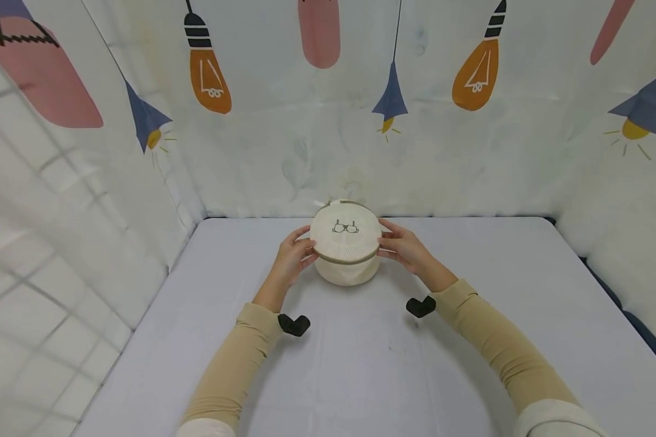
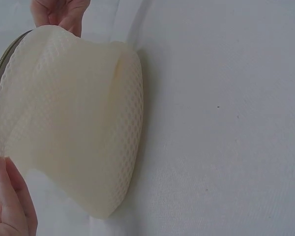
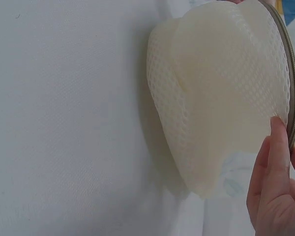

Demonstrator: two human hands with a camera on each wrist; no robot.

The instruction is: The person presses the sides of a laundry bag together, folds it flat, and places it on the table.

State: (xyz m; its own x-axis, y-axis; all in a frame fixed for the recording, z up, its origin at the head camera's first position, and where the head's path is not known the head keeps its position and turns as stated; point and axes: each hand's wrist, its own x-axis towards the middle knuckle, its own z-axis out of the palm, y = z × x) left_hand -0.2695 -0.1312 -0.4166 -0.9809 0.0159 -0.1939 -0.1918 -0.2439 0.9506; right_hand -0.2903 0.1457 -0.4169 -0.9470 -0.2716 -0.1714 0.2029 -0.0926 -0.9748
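A cream, round mesh laundry bag (image 1: 345, 233) is upright at the far middle of the table, its lid tilted toward me. Glasses are drawn on the lid, and a zipper (image 3: 293, 83) runs around the rim. My left hand (image 1: 294, 258) pinches the rim on the left side, thumb near the lid edge. On the opposite side my right hand (image 1: 407, 247) grips the rim the same way. The mesh side wall (image 2: 73, 113) sags inward in the left wrist view. What lies inside, if anything, cannot be made out.
A white-covered table (image 1: 361, 364) extends around the bag. Behind it hangs a pale curtain (image 1: 268, 152) printed with lamps and bulbs, with more fabric at both sides. A dark wrist-worn piece (image 1: 294, 325) sticks out by the left sleeve, another (image 1: 421, 306) by the right.
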